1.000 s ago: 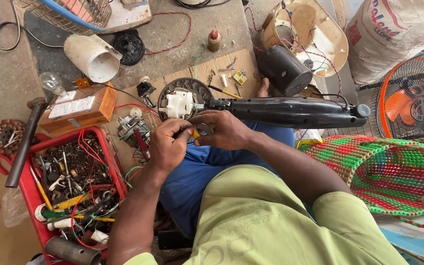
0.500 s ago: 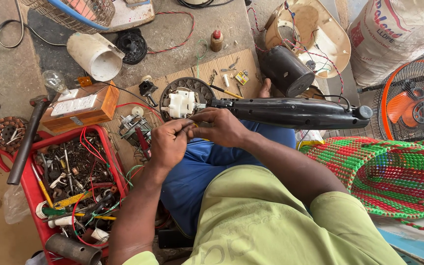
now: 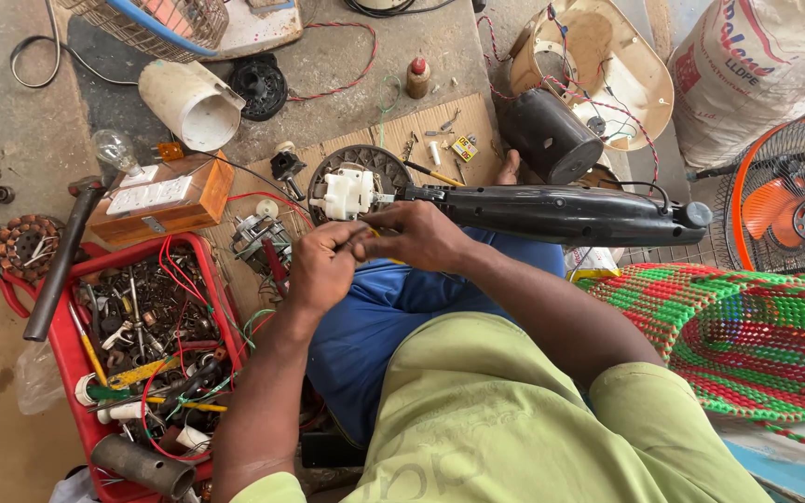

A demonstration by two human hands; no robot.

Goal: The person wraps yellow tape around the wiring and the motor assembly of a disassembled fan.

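Cluttered floor | long black fan housing [image 3: 561,214], white end | both hands [image 3: 379,247] pinching

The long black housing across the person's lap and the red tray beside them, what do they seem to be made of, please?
Black housing: probably moulded plastic, with a smooth semi-gloss sheen. Red tray: likely plastic too, with uniform colour and thick rounded walls.

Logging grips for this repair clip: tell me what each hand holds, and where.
Both the left hand and the right hand pinch something small and yellowish between their fingertips, just below the white switch block on the black fan neck; what it is cannot be told.
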